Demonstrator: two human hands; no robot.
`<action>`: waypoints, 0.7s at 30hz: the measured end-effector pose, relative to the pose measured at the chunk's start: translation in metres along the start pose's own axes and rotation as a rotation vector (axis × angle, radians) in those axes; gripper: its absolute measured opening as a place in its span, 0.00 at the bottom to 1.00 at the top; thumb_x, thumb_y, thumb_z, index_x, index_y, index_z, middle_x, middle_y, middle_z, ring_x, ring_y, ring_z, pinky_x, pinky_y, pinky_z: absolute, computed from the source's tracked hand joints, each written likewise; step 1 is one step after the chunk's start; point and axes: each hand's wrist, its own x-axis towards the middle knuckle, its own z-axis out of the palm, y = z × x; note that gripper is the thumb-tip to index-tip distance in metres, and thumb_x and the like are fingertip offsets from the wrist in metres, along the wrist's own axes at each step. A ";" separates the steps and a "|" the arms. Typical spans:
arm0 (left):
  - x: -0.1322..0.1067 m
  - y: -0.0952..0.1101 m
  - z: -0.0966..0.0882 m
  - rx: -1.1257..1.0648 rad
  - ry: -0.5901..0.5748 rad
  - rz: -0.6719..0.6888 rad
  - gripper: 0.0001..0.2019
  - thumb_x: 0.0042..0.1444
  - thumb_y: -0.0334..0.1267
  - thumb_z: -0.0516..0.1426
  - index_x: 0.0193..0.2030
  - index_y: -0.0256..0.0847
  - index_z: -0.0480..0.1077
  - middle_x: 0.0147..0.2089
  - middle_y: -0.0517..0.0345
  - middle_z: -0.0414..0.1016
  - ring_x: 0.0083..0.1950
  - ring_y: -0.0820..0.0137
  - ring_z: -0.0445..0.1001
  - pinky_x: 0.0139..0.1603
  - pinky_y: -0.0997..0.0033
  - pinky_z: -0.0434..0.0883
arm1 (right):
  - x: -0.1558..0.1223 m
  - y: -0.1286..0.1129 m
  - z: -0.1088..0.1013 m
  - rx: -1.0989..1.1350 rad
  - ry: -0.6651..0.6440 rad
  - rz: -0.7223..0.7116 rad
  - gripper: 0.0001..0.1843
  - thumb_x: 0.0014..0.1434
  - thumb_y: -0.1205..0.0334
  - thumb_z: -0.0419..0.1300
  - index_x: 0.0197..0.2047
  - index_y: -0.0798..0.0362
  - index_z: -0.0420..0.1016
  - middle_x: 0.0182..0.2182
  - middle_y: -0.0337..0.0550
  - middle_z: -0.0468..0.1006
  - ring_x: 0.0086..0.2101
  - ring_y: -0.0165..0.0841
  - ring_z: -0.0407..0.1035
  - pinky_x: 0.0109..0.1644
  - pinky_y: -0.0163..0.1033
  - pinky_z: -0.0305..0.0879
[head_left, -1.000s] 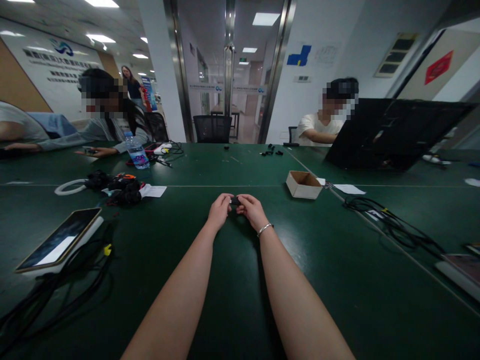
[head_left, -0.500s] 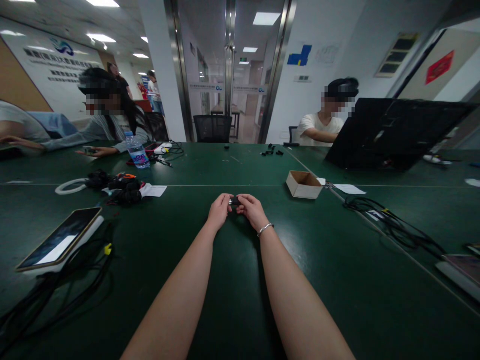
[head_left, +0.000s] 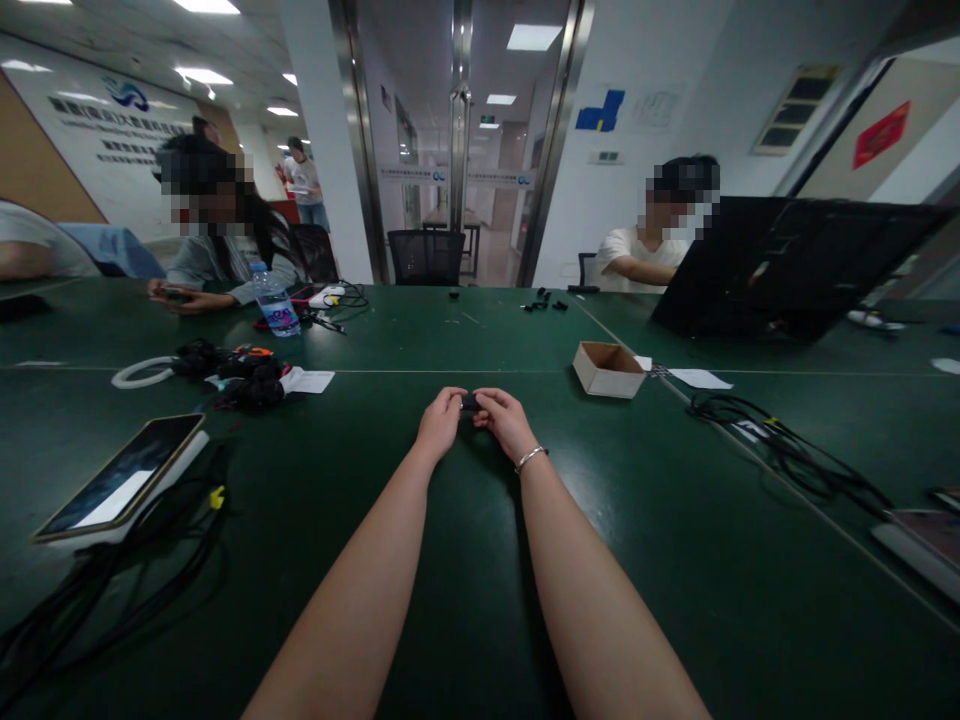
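Between my two hands, just above or on the green table [head_left: 480,560], is a small black piece [head_left: 470,404] with a light, silvery bit at its left end. My left hand [head_left: 439,420] pinches that left end between thumb and fingertips. The thumb and fingers of my right hand [head_left: 505,420] are closed on the right part, covering much of it. A silver bracelet [head_left: 531,458] circles my right wrist. The piece is too small and too covered to tell its kind.
An open cardboard box [head_left: 609,372] stands right of my hands. Black cables [head_left: 787,440] and a monitor [head_left: 787,265] lie further right. To the left are a tablet [head_left: 124,480], a bundle of black gear [head_left: 251,380] and a water bottle [head_left: 275,302]. Co-workers sit across the table.
My hands stay almost in place, with less of the silvery end showing. The co-worker on the left has drawn both hands together around a small object. A person in the background has shifted.
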 end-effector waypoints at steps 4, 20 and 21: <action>0.000 0.001 0.000 -0.015 0.012 0.005 0.14 0.56 0.36 0.50 0.47 0.43 0.70 0.34 0.58 0.70 0.33 0.71 0.67 0.30 0.76 0.63 | 0.001 0.001 0.000 -0.001 0.010 -0.002 0.14 0.46 0.60 0.69 0.35 0.55 0.74 0.24 0.36 0.75 0.20 0.25 0.69 0.24 0.30 0.68; 0.001 0.000 0.000 -0.064 0.009 0.012 0.15 0.61 0.46 0.48 0.43 0.41 0.70 0.25 0.62 0.65 0.24 0.75 0.63 0.25 0.77 0.60 | 0.002 0.001 -0.001 0.000 -0.001 -0.009 0.13 0.47 0.59 0.68 0.35 0.55 0.74 0.24 0.36 0.75 0.20 0.25 0.69 0.24 0.30 0.68; 0.001 0.000 0.000 -0.059 0.020 0.004 0.14 0.61 0.46 0.49 0.44 0.41 0.70 0.25 0.62 0.65 0.24 0.75 0.64 0.26 0.77 0.61 | 0.002 0.002 -0.001 -0.002 -0.001 -0.007 0.13 0.47 0.59 0.68 0.35 0.55 0.74 0.24 0.36 0.75 0.20 0.25 0.69 0.24 0.30 0.68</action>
